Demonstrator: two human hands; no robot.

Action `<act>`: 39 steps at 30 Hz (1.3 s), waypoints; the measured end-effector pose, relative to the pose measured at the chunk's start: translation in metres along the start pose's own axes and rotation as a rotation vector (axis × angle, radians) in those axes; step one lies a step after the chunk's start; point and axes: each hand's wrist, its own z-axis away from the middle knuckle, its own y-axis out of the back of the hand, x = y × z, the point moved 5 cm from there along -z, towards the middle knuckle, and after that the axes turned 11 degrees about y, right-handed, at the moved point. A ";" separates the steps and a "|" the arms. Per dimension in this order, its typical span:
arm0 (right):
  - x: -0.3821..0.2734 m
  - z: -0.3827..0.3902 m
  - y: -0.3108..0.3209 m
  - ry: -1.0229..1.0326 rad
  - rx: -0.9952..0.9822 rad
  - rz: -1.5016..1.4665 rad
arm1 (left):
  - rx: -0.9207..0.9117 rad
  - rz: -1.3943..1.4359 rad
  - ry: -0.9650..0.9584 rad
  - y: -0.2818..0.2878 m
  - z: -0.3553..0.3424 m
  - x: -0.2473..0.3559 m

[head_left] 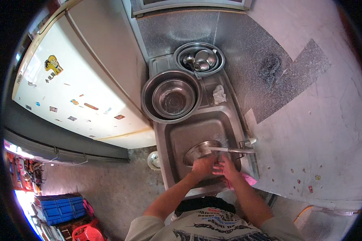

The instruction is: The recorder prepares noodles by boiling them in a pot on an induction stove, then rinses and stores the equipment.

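Observation:
A shiny metal bowl (pixel 193 154) is tilted inside the steel sink (pixel 177 138), beneath the faucet (pixel 242 150) and its pale stream of water. My left hand (pixel 204 166) is closed on the bowl's near edge, with the fingertips hidden. Just to its right, my right hand (pixel 227 168) has its fingers apart, close to the left hand and below the spout; nothing shows in it. A pink cloth (pixel 248 179) lies on the sink's near right edge, partly behind my right forearm.
Beyond the sink, a large metal basin (pixel 146 100) holds a smaller basin (pixel 174 99). Farther back, another basin (pixel 219 71) contains metal bowls and ladles. A crumpled white cloth (pixel 219 94) rests beside them. The refrigerator (pixel 80 84) stands left; a wall borders the right.

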 end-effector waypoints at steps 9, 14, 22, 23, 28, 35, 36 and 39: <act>0.049 -0.025 0.014 -0.146 -0.024 0.082 | 0.032 -0.140 -0.178 -0.005 0.031 -0.014; 0.072 -0.054 0.056 0.018 -0.053 -0.038 | 0.587 0.115 -0.006 0.045 0.041 -0.056; 0.006 -0.038 0.007 0.285 0.029 0.342 | -0.030 1.370 0.600 0.023 0.029 -0.110; -0.001 -0.032 -0.003 0.359 0.013 0.386 | -0.016 1.374 0.603 0.017 0.029 -0.121; -0.030 0.000 -0.022 0.494 0.018 0.599 | -0.222 1.562 0.646 -0.018 0.019 -0.132; 0.010 0.000 0.022 0.136 0.152 0.301 | -0.215 1.404 0.792 -0.019 0.027 -0.111; 0.015 -0.002 0.027 0.136 0.155 0.298 | -0.090 1.260 0.719 -0.010 0.026 -0.112; 0.032 -0.009 0.011 0.009 -0.004 0.300 | 0.244 1.019 0.451 0.005 0.027 -0.145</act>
